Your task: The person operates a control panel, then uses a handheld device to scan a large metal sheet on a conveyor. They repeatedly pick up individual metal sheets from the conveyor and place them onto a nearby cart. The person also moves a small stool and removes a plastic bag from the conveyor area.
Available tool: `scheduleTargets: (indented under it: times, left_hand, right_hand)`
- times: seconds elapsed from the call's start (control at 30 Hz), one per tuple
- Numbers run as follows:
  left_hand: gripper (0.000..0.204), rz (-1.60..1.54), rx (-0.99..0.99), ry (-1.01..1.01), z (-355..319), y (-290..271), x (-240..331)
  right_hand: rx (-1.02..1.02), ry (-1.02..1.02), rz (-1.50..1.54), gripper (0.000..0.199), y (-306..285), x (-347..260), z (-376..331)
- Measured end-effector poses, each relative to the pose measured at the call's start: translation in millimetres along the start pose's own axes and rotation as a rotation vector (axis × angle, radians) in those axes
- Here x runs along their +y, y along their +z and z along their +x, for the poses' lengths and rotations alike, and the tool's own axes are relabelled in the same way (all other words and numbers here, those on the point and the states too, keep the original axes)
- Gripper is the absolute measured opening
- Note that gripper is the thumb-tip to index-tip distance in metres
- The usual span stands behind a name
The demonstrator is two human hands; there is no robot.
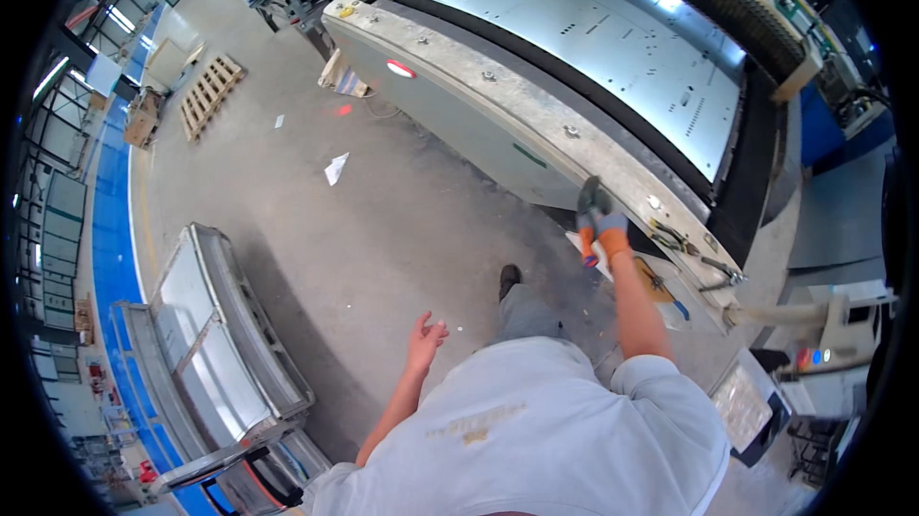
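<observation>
My right hand (612, 229), in a grey work glove with an orange cuff, is at the near edge of the machine bed. A second work glove (587, 229), dark with an orange cuff, appears gripped in it. My fingers there are partly hidden. My bare left hand (425, 337) hangs over the floor, holding nothing, with its fingers apart. On the machine's ledge, right of my gloved hand, lie pliers (675, 237) and another metal hand tool (723, 274).
A large perforated metal sheet (584, 37) lies on the machine bed behind the ledge (517, 95). A metal cart (215, 344) stands at left. Farther off is a wooden pallet (211, 95). A control box (838, 339) stands at right. Paper scrap (336, 168) lies on the floor.
</observation>
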State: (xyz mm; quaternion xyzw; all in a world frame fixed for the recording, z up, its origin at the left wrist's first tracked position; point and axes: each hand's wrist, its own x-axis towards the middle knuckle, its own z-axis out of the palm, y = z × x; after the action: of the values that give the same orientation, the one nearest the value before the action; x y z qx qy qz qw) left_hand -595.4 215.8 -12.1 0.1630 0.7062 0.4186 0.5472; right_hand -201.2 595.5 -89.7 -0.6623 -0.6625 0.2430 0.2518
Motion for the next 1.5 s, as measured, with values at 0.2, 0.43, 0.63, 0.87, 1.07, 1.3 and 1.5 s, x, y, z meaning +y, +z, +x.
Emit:
scheduleTargets:
  times: [0.2, 0.43, 0.63, 0.87, 1.07, 1.3, 1.5]
  left_hand:
    - [0.070, 0.022, 0.214, 0.035, 80, -33, 87]
    - [0.069, -0.237, 0.229, 0.030, 225, -33, 205]
    - [0.071, -0.396, 0.092, 0.012, 433, -63, 304]
    - [0.093, -0.393, 0.074, -0.062, 685, -66, 432]
    - [0.085, -0.459, -0.087, -0.195, 801, -45, 485]
    - [0.052, -0.468, -0.325, -0.195, 818, -65, 497]
    - [0.065, -0.345, -0.787, -0.132, 665, -46, 582]
  right_hand:
    - [0.112, 0.230, 0.048, 0.064, -33, -63, 117]
    - [0.233, 0.193, -0.338, 0.072, -14, -43, 145]
    - [0.354, 0.351, -0.361, 0.080, -10, -43, 162]
    - [0.694, 0.453, -0.375, 0.085, 17, -124, 149]
    - [0.644, 0.545, -0.121, 0.069, 88, -317, 168]
    - [0.393, 0.674, 0.487, 0.066, 179, -341, 198]
    - [-0.012, 0.365, 0.758, 0.046, 193, -437, 282]
